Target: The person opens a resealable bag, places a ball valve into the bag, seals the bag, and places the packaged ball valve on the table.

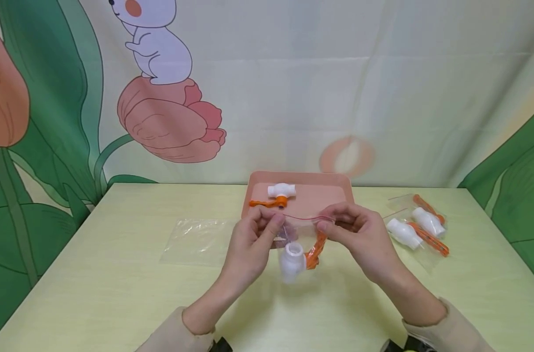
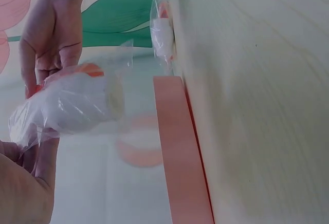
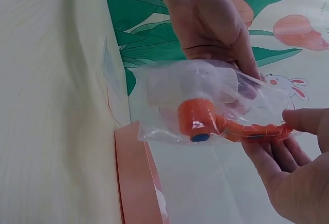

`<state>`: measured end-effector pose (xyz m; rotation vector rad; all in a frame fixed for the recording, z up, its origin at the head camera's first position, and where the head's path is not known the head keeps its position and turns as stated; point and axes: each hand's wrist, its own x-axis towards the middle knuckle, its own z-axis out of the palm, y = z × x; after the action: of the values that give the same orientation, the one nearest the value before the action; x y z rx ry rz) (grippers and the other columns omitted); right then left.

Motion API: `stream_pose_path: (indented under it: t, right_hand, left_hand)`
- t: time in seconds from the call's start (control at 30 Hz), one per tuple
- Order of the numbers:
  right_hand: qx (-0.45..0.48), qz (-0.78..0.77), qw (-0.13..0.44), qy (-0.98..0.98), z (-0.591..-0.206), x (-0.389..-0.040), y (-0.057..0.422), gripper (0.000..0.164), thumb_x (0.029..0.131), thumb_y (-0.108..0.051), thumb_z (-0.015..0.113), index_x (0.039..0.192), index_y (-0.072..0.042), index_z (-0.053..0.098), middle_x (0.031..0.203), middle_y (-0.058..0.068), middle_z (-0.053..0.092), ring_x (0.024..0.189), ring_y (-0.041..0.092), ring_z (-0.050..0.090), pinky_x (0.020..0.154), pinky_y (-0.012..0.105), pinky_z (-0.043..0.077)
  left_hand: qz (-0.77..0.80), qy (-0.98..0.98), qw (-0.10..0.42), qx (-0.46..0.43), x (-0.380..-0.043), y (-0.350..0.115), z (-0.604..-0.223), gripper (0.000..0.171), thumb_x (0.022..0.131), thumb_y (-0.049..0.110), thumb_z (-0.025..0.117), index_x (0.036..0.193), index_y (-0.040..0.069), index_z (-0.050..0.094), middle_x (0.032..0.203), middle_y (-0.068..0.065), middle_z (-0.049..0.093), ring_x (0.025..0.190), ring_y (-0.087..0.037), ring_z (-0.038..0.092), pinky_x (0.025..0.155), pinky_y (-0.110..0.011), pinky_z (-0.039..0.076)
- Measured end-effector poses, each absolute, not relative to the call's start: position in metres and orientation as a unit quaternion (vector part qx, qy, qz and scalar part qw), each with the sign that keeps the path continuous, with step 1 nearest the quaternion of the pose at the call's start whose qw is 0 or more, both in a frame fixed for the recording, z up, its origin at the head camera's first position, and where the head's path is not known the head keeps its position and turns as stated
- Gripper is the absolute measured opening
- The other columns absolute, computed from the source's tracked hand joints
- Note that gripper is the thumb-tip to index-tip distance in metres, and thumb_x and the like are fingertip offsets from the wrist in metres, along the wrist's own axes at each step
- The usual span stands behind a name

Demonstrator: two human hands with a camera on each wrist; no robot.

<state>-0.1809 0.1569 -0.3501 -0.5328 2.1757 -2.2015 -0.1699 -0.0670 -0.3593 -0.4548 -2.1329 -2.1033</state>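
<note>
A clear zip bag (image 3: 262, 90) hangs above the table between both hands, its red seal line along the top. Inside the bag lies a white plastic ball valve (image 1: 292, 263) with an orange lever handle (image 3: 195, 118). My left hand (image 1: 251, 244) pinches the bag's top edge on the left between thumb and fingers. At the other end of that edge, my right hand (image 1: 366, 237) pinches the bag near the handle's tip. In the left wrist view the bagged valve (image 2: 77, 103) hides part of the fingers.
Behind the hands a pink tray (image 1: 324, 188) bears an unbagged white valve (image 1: 281, 190) with an orange handle. A flat clear bag (image 1: 196, 242) lies on the table (image 1: 108, 293) at the left. Two more bagged valves (image 1: 405, 233) lie at the right. A printed curtain (image 1: 271, 98) hangs behind.
</note>
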Motion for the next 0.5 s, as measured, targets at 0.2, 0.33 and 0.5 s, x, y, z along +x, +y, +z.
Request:
stream_pose_path:
  t: [0.2, 0.33, 0.5]
  right_hand:
    - [-0.159, -0.719, 0.013, 0.677, -0.3492, -0.1804, 0.1562, 0.011, 0.095, -0.001, 0.072, 0.105, 0.002, 0.067, 0.099, 0.009, 0.075, 0.087, 0.017, 0.071, 0.086, 0.036, 0.059]
    - [-0.159, -0.724, 0.01, 0.671, -0.3488, -0.1804, 0.1544, 0.006, 0.097, -0.001, 0.069, 0.102, 0.003, 0.068, 0.094, 0.009, 0.074, 0.086, 0.017, 0.071, 0.085, 0.039, 0.059]
    - [-0.161, -0.732, -0.002, 0.662, -0.3466, -0.1796, 0.1525, 0.007, 0.098, 0.002, 0.067, 0.097, 0.008, 0.066, 0.09, 0.007, 0.073, 0.082, 0.017, 0.072, 0.083, 0.04, 0.06]
  left_hand:
    - [-0.697, -0.7, 0.08, -0.132, -0.1712, -0.0672, -0.3571, 0.009, 0.103, 0.004, 0.061, 0.104, -0.005, 0.061, 0.093, -0.015, 0.07, 0.079, -0.022, 0.071, 0.071, -0.034, 0.062]
    - [-0.699, -0.696, 0.093, -0.134, -0.1725, -0.0677, -0.3564, 0.009, 0.102, 0.002, 0.061, 0.102, -0.007, 0.06, 0.088, -0.016, 0.068, 0.074, -0.02, 0.07, 0.068, -0.035, 0.062]
    - [-0.692, -0.702, 0.102, -0.137, -0.175, -0.0683, -0.3573, 0.01, 0.103, 0.004, 0.062, 0.103, -0.005, 0.062, 0.087, -0.015, 0.068, 0.074, -0.02, 0.068, 0.068, -0.034, 0.061]
